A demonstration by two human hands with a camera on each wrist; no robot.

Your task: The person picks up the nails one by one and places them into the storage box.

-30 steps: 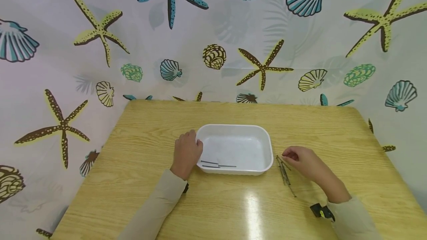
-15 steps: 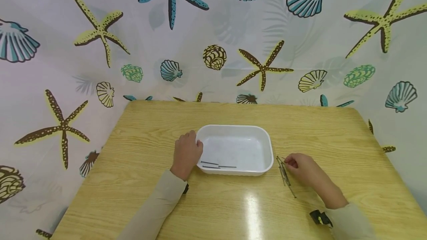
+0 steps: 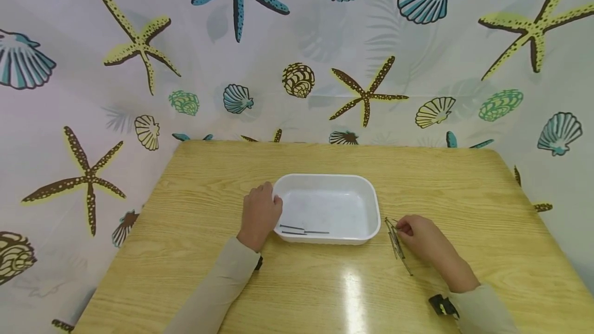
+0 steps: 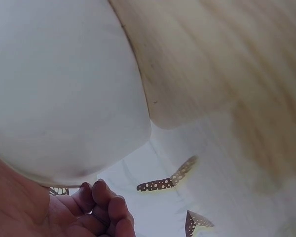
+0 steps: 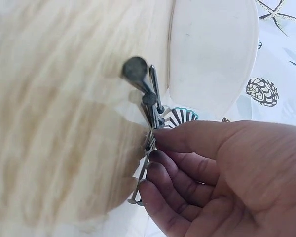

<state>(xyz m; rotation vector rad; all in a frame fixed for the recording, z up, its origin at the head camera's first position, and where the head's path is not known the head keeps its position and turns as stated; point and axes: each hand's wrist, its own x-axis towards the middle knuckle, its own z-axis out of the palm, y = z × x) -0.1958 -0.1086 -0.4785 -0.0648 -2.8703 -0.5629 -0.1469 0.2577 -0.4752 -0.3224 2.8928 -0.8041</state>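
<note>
A white plastic tray [image 3: 325, 205] sits mid-table, with several nails [image 3: 303, 231] lying in its near left corner. My left hand [image 3: 261, 213] holds the tray's left rim, and its curled fingers show beside the tray wall [image 4: 69, 98] in the left wrist view. To the right of the tray, a loose bundle of nails [image 3: 395, 244] lies on the table. At the upper part of this bundle, my right hand [image 3: 424, 236] pinches a nail between thumb and fingertips. The right wrist view shows the nail heads [image 5: 135, 69] close up, with the thumb [image 5: 182, 138] against the bundle.
The wooden table [image 3: 223, 169] reaches back to a hanging cloth [image 3: 260, 55] printed with starfish and shells. The same cloth rises along both sides. Each wrist carries a small black camera mount, the right one [image 3: 443, 304] plainly visible.
My right hand has moved slightly down toward the near side at the nail bundle, its fingertips closing there. The left hand and the tray stay put.
</note>
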